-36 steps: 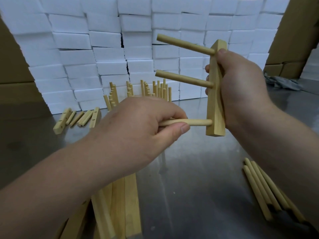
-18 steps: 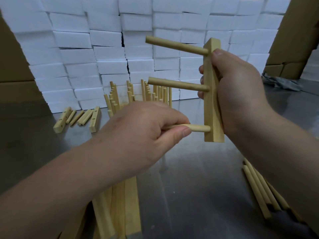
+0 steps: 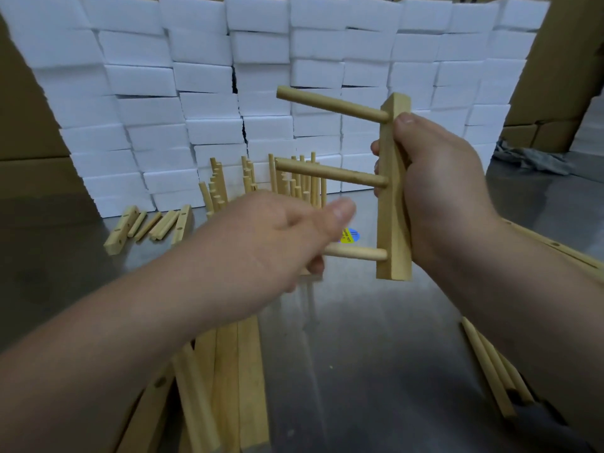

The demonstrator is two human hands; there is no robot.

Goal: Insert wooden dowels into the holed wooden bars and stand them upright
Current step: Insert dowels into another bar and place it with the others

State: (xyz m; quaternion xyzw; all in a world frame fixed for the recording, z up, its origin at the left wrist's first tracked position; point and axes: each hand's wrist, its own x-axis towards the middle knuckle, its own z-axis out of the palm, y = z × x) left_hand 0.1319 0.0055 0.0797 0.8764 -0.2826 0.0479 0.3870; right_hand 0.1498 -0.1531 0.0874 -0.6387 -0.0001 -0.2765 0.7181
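Observation:
My right hand (image 3: 438, 191) grips a holed wooden bar (image 3: 394, 223) and holds it vertical above the metal table (image 3: 359, 371). Three dowels stick out of it to the left: a top dowel (image 3: 330, 104), a middle dowel (image 3: 330, 173) and a bottom dowel (image 3: 356, 253). My left hand (image 3: 271, 243) is blurred at the free end of the bottom dowel. Its thumb is lifted off the dowel and its fingers are spread. The dowel's free end is hidden behind that hand.
Several finished bars with upright dowels (image 3: 261, 181) stand at the back before a wall of white foam blocks (image 3: 261, 60). Loose holed bars (image 3: 121, 228) lie back left, long bars (image 3: 235, 387) near left, loose dowels (image 3: 490, 371) near right. A grey cloth (image 3: 529, 160) lies far right.
My left hand pushed the bottom dowel into the bar, then let go; its thumb has lifted and the fingers have opened. The bar has sunk slightly in my right hand's grip.

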